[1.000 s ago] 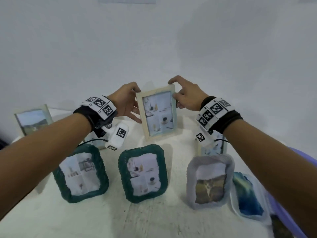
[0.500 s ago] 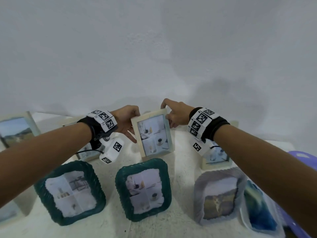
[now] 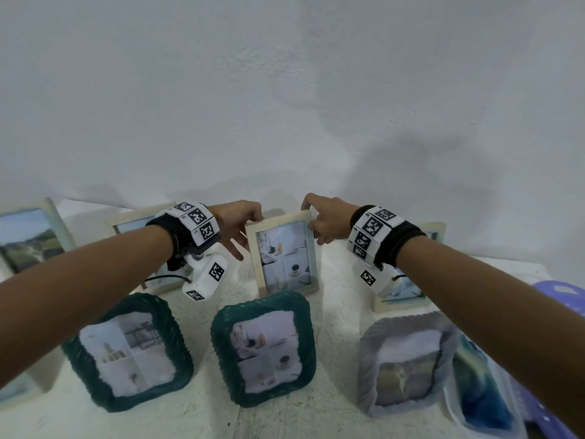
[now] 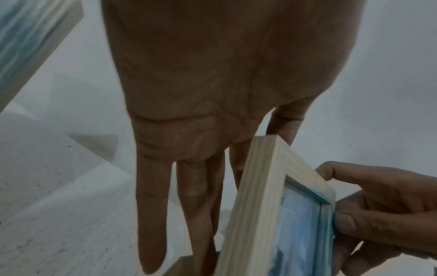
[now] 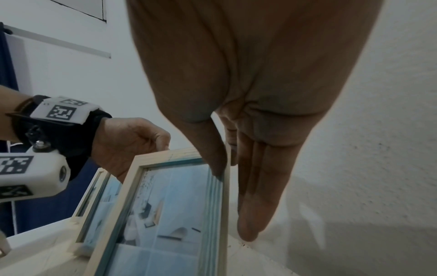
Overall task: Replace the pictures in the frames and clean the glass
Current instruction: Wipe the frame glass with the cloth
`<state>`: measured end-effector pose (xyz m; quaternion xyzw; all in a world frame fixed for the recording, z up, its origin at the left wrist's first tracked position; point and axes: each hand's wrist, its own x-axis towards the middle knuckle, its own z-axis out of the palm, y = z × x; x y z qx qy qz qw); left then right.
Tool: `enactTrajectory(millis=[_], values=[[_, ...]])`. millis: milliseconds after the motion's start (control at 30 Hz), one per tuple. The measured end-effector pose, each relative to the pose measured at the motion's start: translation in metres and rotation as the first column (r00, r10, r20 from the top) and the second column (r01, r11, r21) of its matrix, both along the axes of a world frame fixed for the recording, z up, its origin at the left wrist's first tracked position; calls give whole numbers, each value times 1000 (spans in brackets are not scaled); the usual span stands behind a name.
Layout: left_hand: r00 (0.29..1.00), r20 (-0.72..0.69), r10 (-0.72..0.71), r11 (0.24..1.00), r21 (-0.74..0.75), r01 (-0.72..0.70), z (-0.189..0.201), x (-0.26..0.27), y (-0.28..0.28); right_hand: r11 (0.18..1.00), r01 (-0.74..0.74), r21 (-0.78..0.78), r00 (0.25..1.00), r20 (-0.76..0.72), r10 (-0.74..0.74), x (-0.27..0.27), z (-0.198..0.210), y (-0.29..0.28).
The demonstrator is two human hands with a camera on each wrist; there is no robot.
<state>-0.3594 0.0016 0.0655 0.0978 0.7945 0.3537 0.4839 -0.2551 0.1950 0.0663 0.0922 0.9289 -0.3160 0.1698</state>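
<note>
No legible text, only coded square markers on the wristbands (image 3: 373, 229).

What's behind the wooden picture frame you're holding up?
Behind the pale wooden frame only the white wall shows, plus fingers of the left hand. The frame's back is hidden.

A white speckled desk (image 3: 335, 324) carries picture frames: a wooden frame (image 3: 286, 253) standing at centre, two green frames (image 3: 126, 353) at seven and six o'clock, a grey frame (image 3: 408, 362) at five o'clock.
</note>
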Motion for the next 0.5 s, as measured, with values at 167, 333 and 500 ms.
enactTrajectory(millis=[167,333,500], values=[[990,-142,-10,1000,-14,8,9,-5,3,989,-36,145,997,-65,46,5,12,4],[847,-523,-99,991,24,130,41,-9,15,988,15,154,968,-251,25,23,47,19],[671,-713,-203,945,37,326,76,26,59,966,167,196,943,-319,-98,60,57,67]])
